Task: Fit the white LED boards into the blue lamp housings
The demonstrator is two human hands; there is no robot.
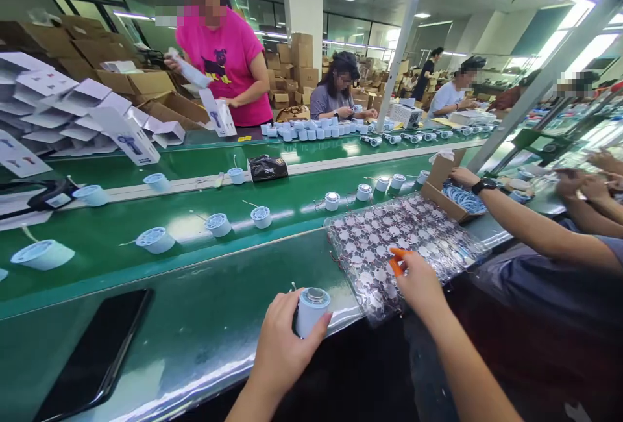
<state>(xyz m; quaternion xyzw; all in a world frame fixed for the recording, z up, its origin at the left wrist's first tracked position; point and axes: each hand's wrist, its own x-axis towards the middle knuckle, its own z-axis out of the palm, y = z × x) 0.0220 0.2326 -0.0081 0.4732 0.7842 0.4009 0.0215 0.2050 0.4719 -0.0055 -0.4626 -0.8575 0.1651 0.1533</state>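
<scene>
My left hand is wrapped round a light blue cylindrical housing, upright at the bench's front edge. A round silvery part sits in its top, and a short wire sticks up beside it. My right hand hovers over a clear plastic tray filled with many small round parts with thin wires. Orange covers are on its thumb and index fingertips, which are slightly apart with nothing visible between them. More light blue housings stand in a row on the green conveyor belt beyond, some with round metal parts on top.
A black phone lies at left on the bench. A neighbour's hand reaches into a cardboard box of light blue rings at right. Across the belt, a person in pink handles a white carton. A black packet lies mid-line.
</scene>
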